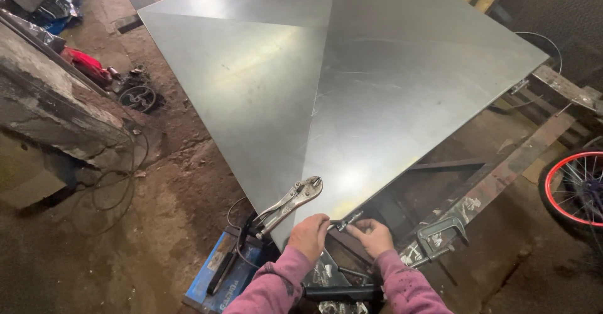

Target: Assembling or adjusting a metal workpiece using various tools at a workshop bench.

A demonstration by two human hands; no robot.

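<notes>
A large creased sheet of grey metal (pixel 352 81) lies flat over a rusty steel frame (pixel 502 163). At its near corner, locking pliers (pixel 290 202) are clamped on the sheet's edge. My left hand (pixel 309 235), in a pink sleeve, rests on the corner just right of the pliers' handles. My right hand (pixel 372 234) pinches a small shiny metal piece (pixel 347 221) at the sheet's edge; its fingers are closed on it. Both hands nearly touch.
A grey C-clamp (pixel 440 235) grips the frame to the right. A blue box (pixel 220 273) sits on the dirt floor below left. A red-rimmed bicycle wheel (pixel 575 185) stands at right. Cables and a red tool (pixel 88 66) lie at left beside a concrete block.
</notes>
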